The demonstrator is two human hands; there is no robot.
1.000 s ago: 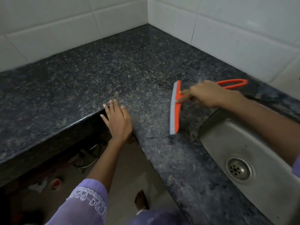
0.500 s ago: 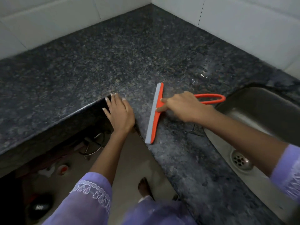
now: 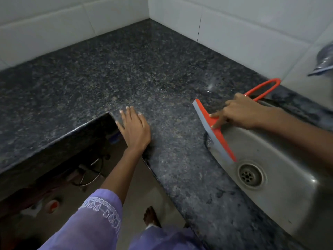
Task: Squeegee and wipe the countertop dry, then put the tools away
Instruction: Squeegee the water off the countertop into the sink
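Unlabelled granite countertop (image 3: 111, 73), right hand (image 3: 241, 112) gripping plain orange squeegee (image 3: 214, 129).

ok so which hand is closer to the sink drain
Right. The right hand grips the squeegee at the sink's edge, just above the drain. The left hand lies flat on the countertop, well left of it.

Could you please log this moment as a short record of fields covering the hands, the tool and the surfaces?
right hand: grips the squeegee, fingers pressed on its head
squeegee: orange, grey blade, lower end out over the sink edge
left hand: flat, open, on the countertop's inner corner
countertop: dark speckled granite
sink: steel, drain visible
water: small puddle at the blade
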